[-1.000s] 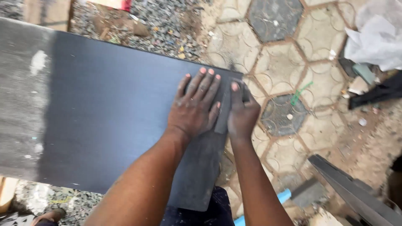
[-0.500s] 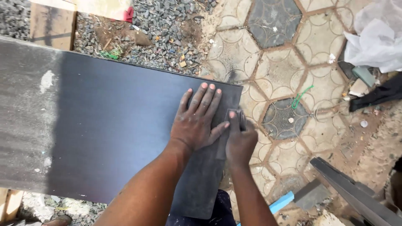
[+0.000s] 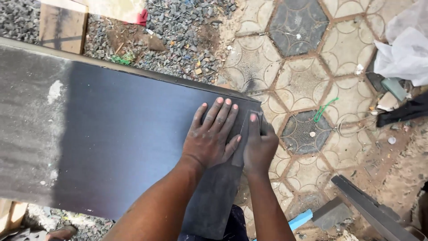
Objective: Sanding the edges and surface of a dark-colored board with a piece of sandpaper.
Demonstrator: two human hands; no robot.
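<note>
Left hand [image 3: 210, 136] is pressed flat, fingers spread, on the dark board [image 3: 116, 134] near its right end. Right hand [image 3: 258, 145] is clamped on a small sanding pad [image 3: 244, 134] at the board's edge, above hexagon pavers [image 3: 303, 85].

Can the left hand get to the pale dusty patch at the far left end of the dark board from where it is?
Probably yes. The left hand lies flat near the dark board's right end, and nothing stands between it and the pale patch.
</note>
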